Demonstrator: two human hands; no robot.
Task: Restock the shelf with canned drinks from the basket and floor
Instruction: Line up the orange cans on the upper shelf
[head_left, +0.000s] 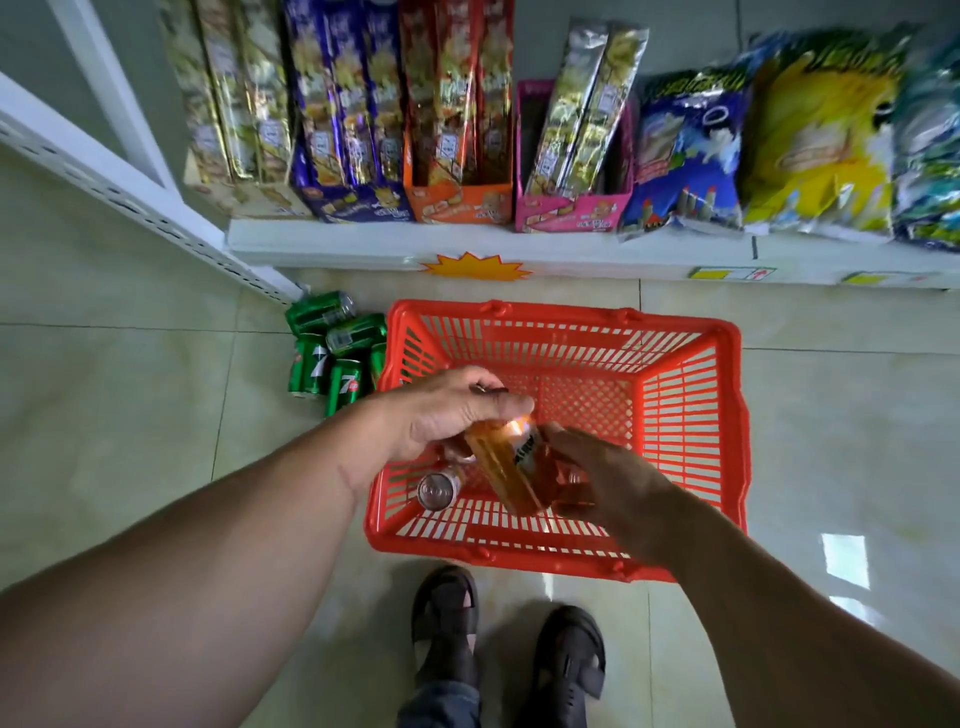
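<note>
A red plastic basket (691, 405) stands on the tiled floor below a white shelf (363, 244). Over its near left corner my left hand (441, 410) grips the top of an orange can (506, 467), held tilted. My right hand (608, 478) reaches in beside that can, resting on another orange can (569, 486) that is mostly hidden under it. One more can (438, 488) lies on its side in the basket, silver end toward me. Several green cans (332, 353) lie and stand on the floor left of the basket.
The shelf holds boxed snack sticks (452, 119) and chip bags (815, 135). A white perforated shelf upright (130, 192) runs diagonally at left. My feet in dark sandals (509, 654) stand just in front of the basket. Pale floor tiles surround it.
</note>
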